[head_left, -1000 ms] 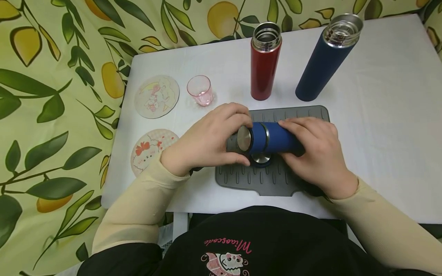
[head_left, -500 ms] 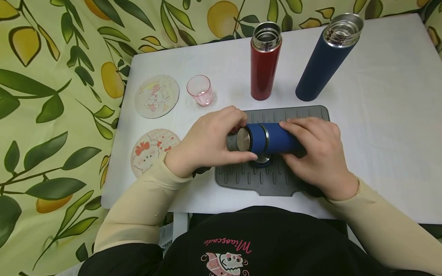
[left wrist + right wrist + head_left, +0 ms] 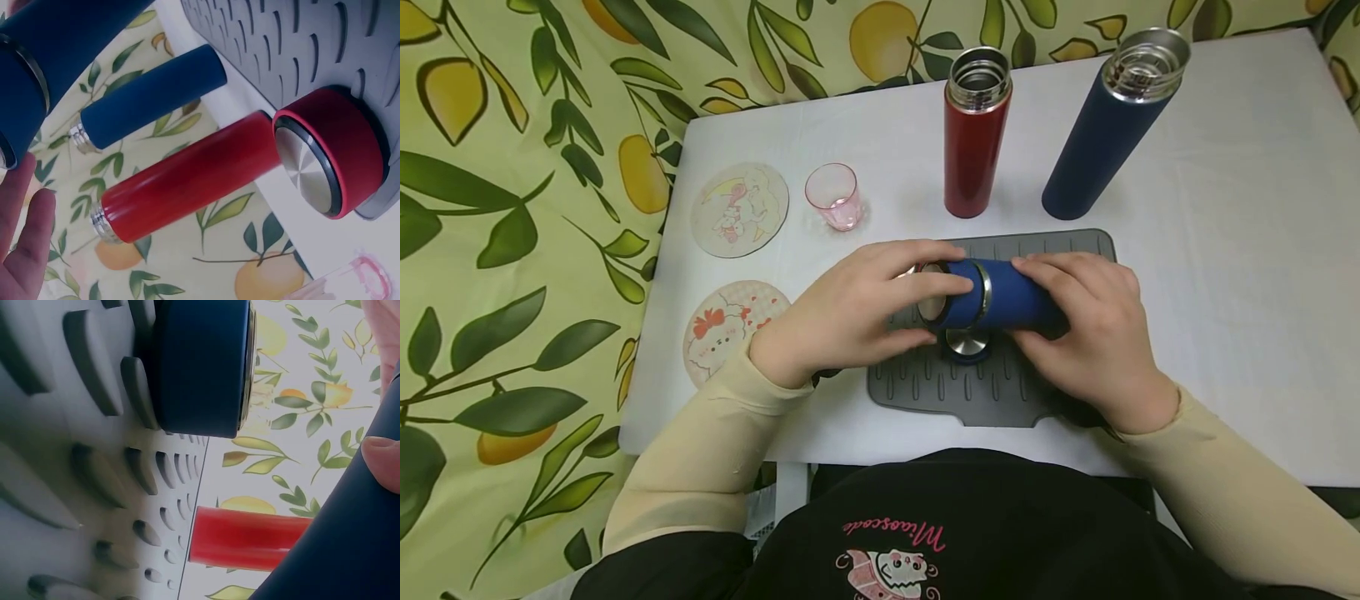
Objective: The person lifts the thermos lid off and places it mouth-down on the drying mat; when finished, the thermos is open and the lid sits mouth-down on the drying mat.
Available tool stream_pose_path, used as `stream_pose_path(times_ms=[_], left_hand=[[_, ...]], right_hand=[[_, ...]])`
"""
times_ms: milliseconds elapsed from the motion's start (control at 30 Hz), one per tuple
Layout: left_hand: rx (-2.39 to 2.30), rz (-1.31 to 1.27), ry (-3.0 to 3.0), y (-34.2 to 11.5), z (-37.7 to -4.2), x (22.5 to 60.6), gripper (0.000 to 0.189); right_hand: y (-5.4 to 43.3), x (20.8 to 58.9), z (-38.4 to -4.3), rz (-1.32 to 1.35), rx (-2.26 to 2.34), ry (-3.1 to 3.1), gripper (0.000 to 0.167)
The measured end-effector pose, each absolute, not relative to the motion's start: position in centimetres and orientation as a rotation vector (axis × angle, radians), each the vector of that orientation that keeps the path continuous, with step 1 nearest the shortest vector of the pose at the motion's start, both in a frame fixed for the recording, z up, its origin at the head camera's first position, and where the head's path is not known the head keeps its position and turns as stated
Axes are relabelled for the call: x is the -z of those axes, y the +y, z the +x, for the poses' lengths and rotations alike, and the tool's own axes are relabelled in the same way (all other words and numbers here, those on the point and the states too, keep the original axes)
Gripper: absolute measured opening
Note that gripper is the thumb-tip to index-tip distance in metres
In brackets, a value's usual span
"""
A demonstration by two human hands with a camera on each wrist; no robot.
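Note:
A blue thermos bottle [image 3: 1018, 293] is held tilted low over the grey ridged mat [image 3: 917, 387], its steel-topped lid pointing left. My right hand [image 3: 1086, 321] grips the bottle's body, thumb on the near side and fingers over the far side. My left hand [image 3: 857, 312] is at the lid [image 3: 961, 310], fingers stretched over it and thumb apart below. In the left wrist view, two left fingers [image 3: 34, 231] lie extended beside the lid end. Under the bottle, a loose blue lid [image 3: 967, 343] rests on the mat. A red lid [image 3: 350, 156] stands on the mat, mostly hidden by my left hand in the head view.
Behind the mat stand an uncapped red thermos bottle [image 3: 973, 158] and an uncapped dark blue one [image 3: 1097, 146]. A pink glass [image 3: 837, 200] and two round printed coasters, one far [image 3: 740, 210] and one near [image 3: 722, 325], are on the left of the white table [image 3: 1240, 250].
My left thumb first moved in toward the lid, then drew back, while the left fingers stretched forward over the lid. The bottle shifted slightly; my right hand kept its grip.

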State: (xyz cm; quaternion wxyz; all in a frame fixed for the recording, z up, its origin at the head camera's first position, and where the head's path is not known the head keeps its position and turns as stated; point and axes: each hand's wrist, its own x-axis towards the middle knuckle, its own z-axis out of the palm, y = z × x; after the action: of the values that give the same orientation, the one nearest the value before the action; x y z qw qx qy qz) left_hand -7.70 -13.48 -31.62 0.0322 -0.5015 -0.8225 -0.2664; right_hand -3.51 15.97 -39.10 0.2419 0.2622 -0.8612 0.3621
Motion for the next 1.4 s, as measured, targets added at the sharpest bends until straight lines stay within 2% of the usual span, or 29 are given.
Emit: stream_pose_path(times_ms=[133, 400, 667, 733, 867, 967, 1033, 1133, 1233, 1400], left_hand=[[0.804, -1.535, -2.506, -13.6, -7.7, 32.0, 0.056], [0.763, -1.241, -2.667, -13.5, -7.3, 31.7, 0.077], [0.787, -1.069, -2.78, -13.1, -7.1, 31.8, 0.07], [0.849, -1.099, -2.78, -13.1, -7.2, 31.9, 0.077], [0.934, -1.362, -2.614, -13.3, -7.7, 32.3, 0.087], [0.891, -1.515, -2.473, -13.6, -7.9, 32.6, 0.067], [0.847, -1.53, -2.433, -13.6, -8.0, 32.8, 0.054], [0.815, -1.518, -2.425, -13.7, -8.1, 33.0, 0.046], [0.839, -1.495, -2.448, -13.7, -8.1, 33.1, 0.048], [0.858, -1.404, -2.541, -13.6, -8.0, 33.1, 0.063]], right_hand=[[16.0, 39.2, -3.5, 0.728, -0.976, -2.358, 0.064], [15.8, 39.2, -3.2, 0.736, -0.976, -2.372, 0.066], [15.5, 39.1, -3.1, 0.757, -0.967, -2.355, 0.065], [15.5, 39.1, -3.1, 0.751, -0.962, -2.355, 0.065], [15.6, 39.2, -3.2, 0.731, -0.956, -2.36, 0.065], [15.7, 39.4, -3.2, 0.723, -0.959, -2.364, 0.065], [15.7, 39.4, -3.2, 0.714, -0.967, -2.368, 0.065], [15.7, 39.4, -3.2, 0.712, -0.973, -2.37, 0.065], [15.7, 39.4, -3.1, 0.712, -0.976, -2.375, 0.066], [15.6, 39.5, -2.8, 0.73, -0.96, -2.377, 0.065]])
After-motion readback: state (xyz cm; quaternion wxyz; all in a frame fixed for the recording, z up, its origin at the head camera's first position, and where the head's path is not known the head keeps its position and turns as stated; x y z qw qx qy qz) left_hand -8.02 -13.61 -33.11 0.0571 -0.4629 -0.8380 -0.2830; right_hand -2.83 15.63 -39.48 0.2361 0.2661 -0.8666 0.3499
